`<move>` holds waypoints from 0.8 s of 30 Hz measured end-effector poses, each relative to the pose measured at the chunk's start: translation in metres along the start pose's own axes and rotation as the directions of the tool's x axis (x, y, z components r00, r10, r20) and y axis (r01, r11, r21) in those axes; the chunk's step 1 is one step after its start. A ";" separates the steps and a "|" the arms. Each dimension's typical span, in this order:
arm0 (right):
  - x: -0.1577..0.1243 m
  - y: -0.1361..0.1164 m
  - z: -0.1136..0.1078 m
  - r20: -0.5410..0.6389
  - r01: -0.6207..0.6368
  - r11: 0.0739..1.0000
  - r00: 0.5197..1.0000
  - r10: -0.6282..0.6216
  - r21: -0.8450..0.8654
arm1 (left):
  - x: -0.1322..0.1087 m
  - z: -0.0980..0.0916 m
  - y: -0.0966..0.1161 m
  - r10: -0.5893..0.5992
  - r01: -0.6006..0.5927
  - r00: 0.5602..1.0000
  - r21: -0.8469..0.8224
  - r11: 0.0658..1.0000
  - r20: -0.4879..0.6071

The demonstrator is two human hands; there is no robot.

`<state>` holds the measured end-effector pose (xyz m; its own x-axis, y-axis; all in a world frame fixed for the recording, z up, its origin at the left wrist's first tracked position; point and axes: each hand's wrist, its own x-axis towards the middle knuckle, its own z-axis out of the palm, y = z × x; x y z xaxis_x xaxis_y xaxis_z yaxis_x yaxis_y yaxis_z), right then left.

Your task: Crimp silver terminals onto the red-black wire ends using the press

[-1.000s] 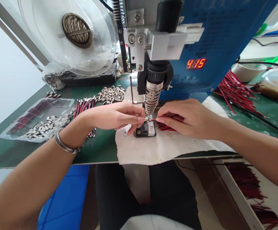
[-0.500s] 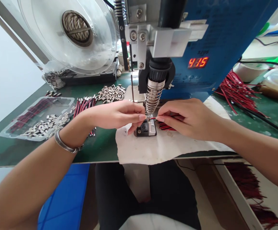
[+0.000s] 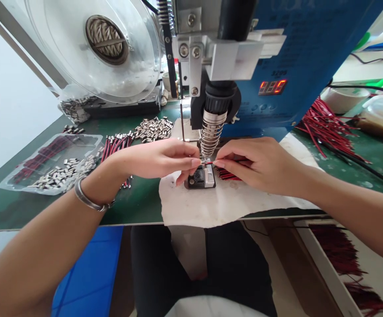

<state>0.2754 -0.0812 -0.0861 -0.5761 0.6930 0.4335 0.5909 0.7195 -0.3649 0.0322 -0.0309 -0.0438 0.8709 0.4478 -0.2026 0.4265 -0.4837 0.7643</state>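
My right hand (image 3: 260, 163) is closed in a pinch on a short red wire (image 3: 210, 163), its end pointing left under the soldering iron (image 3: 213, 132). From the other side my left hand (image 3: 165, 159) pinches a small metal connector, mostly hidden by the fingertips. The two hands nearly meet just above a small black fixture with a white block (image 3: 208, 177). A spring-like coil surrounds the iron, and its tip comes down between the hands. Below my right fingers lies a bundle of red and black wires (image 3: 227, 175).
Left of the machine are a pile of metal connectors (image 3: 154, 129), wired pieces (image 3: 117, 144) and a clear plastic tray (image 3: 94, 140). A blue control box (image 3: 297, 53) stands behind. More red wires (image 3: 326, 125) lie to the right. A white cloth (image 3: 191, 211) covers the table's front.
My right hand has shifted very slightly left with the wire, toward my left fingertips. The left hand stays almost still.
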 end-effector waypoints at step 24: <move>0.000 -0.002 0.000 -0.008 -0.019 1.000 1.000 0.019 -0.005 | -0.003 -0.001 -0.009 0.013 -0.013 1.000 0.026 1.000 0.016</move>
<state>0.2745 -0.0829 -0.0855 -0.5598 0.7063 0.4333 0.6045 0.7058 -0.3694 0.0261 -0.0272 -0.0496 0.8800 0.4296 -0.2027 0.4215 -0.5092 0.7504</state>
